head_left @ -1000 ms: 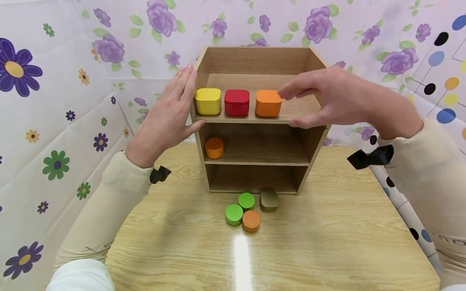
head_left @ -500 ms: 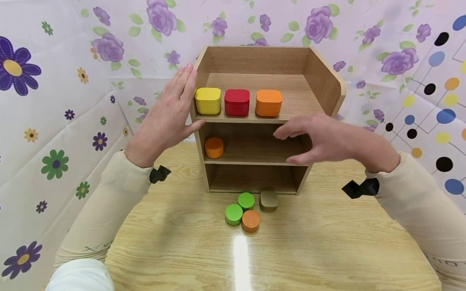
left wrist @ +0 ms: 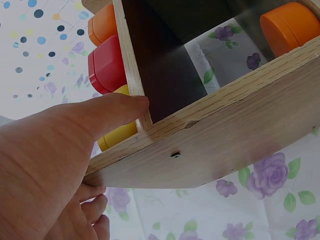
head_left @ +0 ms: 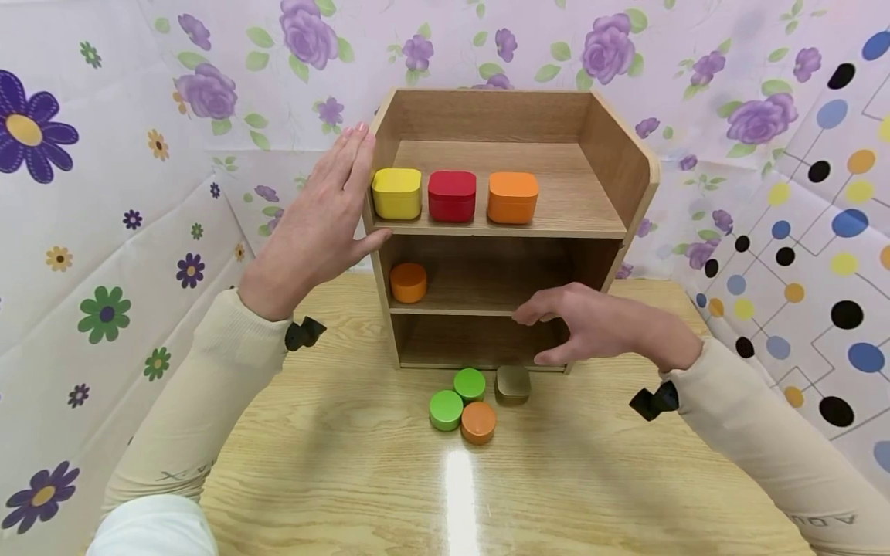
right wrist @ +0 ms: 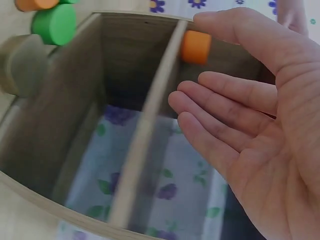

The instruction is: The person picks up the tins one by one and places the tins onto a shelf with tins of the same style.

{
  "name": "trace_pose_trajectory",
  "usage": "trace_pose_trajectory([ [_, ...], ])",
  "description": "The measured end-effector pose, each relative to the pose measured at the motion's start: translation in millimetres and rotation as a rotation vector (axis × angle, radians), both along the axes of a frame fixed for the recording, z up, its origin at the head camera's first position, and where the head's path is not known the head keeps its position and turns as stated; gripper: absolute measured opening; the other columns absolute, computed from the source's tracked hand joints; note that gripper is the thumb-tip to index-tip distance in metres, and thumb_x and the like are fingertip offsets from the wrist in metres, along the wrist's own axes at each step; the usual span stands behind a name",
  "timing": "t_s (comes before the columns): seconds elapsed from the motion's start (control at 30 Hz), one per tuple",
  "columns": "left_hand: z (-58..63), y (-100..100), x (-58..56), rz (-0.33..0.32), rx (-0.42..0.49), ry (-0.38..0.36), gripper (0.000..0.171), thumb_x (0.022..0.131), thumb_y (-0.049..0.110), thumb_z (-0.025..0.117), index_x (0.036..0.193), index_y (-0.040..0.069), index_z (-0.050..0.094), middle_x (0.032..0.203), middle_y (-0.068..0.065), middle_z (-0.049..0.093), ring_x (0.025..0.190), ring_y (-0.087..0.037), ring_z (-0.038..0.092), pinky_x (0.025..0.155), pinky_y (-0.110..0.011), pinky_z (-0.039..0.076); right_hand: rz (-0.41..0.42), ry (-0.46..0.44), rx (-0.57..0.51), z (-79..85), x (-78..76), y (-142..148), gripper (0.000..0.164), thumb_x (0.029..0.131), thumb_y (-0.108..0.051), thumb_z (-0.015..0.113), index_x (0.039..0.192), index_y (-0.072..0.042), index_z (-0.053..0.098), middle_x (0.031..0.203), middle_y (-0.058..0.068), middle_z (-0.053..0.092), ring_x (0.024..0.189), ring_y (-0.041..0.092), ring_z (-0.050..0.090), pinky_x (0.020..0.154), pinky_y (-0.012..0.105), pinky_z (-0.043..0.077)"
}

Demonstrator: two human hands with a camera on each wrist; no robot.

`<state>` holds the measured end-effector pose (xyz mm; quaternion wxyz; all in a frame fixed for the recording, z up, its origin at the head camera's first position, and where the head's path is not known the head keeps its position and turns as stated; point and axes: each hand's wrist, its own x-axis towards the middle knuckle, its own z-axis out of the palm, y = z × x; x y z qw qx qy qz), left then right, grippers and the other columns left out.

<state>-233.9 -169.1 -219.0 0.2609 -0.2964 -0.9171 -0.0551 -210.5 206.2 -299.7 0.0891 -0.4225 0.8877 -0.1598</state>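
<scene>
My left hand (head_left: 316,212) lies against the left side of a small wooden shelf (head_left: 480,232), fingers extended along the outside; in the left wrist view the thumb (left wrist: 117,107) touches its front edge. On the top level stand yellow (head_left: 397,194), red (head_left: 452,196) and orange (head_left: 512,198) rounded-square boxes in a row. An orange round box (head_left: 408,283) sits at the left of the middle level. My right hand (head_left: 591,324), empty with fingers and thumb apart, hovers before the lower right of the shelf, above a grey-brown rounded-square box (head_left: 513,384) on the table.
Two green round boxes (head_left: 446,409) and another orange round box (head_left: 478,422) are clustered on the wooden table (head_left: 361,479) before the shelf, left of the grey-brown one. Floral sheets (head_left: 417,46) hang behind and at the sides.
My right hand has moved down and slightly left, from beside the orange box on the top level to above the grey-brown box. The left hand and the boxes stay where they were.
</scene>
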Motion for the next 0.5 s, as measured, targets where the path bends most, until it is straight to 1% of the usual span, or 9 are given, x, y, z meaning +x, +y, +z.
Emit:
trace_pose_trajectory([
  [0.1,0.1,0,0.3,0.002,0.000,0.001,0.109,0.091,0.026,0.084,0.166,-0.006,0.013,0.176,-0.024,0.014,0.166,-0.038,0.012,0.138,-0.044,0.009,-0.014,-0.058,-0.008,-14.4,-1.7,0,0.054,0.089,-0.022,0.084,0.137,-0.004,0.067,0.133,0.008,0.072,0.122,0.026,0.071,0.106,0.045,0.059],
  [0.2,-0.2,0,0.3,0.003,0.000,0.002,0.109,0.091,0.026,0.084,0.166,-0.006,0.012,0.176,-0.024,0.014,0.166,-0.038,0.012,0.138,-0.044,0.009,-0.020,-0.082,0.001,-28.8,-3.6,-1,0.053,0.089,-0.020,0.083,0.137,-0.003,0.067,0.134,0.008,0.072,0.121,0.027,0.071,0.106,0.045,0.059],
  [0.3,-0.3,0,0.2,0.001,-0.001,0.008,0.109,0.091,0.026,0.084,0.166,-0.006,0.013,0.176,-0.024,0.014,0.166,-0.038,0.012,0.138,-0.044,0.009,-0.032,-0.087,0.021,-43.1,-5.7,0,0.052,0.090,-0.021,0.081,0.137,-0.004,0.067,0.134,0.008,0.072,0.120,0.027,0.071,0.106,0.046,0.059],
  [0.43,0.2,0,0.4,0.007,-0.010,0.007,0.109,0.091,0.027,0.084,0.167,-0.006,0.012,0.176,-0.024,0.014,0.166,-0.038,0.012,0.138,-0.043,0.009,-0.034,-0.088,0.030,-61.8,-8.8,1,0.051,0.092,-0.023,0.080,0.137,-0.003,0.067,0.133,0.009,0.072,0.121,0.030,0.071,0.106,0.049,0.058],
  [0.5,0.4,0,0.5,0.013,-0.013,0.000,0.110,0.092,0.028,0.084,0.167,-0.005,0.011,0.177,-0.024,0.013,0.166,-0.037,0.011,0.138,-0.043,0.008,-0.031,-0.088,0.030,-70.9,-10.4,1,0.052,0.092,-0.023,0.080,0.137,-0.001,0.066,0.133,0.012,0.072,0.122,0.031,0.070,0.107,0.050,0.057],
])
